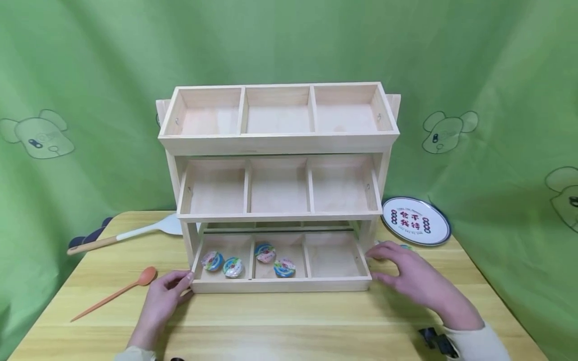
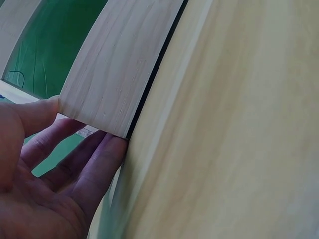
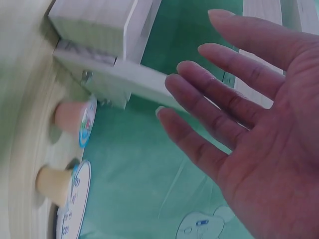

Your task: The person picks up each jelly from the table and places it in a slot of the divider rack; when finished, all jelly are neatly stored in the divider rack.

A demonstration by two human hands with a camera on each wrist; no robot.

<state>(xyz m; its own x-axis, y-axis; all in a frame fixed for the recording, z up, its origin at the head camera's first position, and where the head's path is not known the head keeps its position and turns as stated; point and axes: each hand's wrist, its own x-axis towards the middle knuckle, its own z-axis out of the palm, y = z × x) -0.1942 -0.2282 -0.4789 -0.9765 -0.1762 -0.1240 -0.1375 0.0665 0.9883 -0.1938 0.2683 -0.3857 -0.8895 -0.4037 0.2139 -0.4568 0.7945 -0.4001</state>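
A pale wooden three-tier rack point(image 1: 277, 145) has divided trays. My left hand point(image 1: 165, 296) grips the left front corner of its bottom tray point(image 1: 280, 286); in the left wrist view the thumb is at the upper corner of the front board point(image 2: 119, 64) and the fingers lie lower along its end. Beside the tray's right end, my right hand point(image 1: 413, 281) holds nothing; its fingers are spread loosely in the right wrist view. Two jelly cups point(image 1: 233, 267) lie in the bottom tray's left compartment and two more jelly cups point(image 1: 284, 267) in its middle one.
Left of the rack lie a white spatula point(image 1: 137, 231) with a wooden handle and an orange spoon point(image 1: 119, 293). A round lettered plate point(image 1: 415, 220) is at the right rear. Two more jelly cups, one pinkish point(image 3: 70, 117) and one yellowish point(image 3: 54, 184), stand right of the rack.
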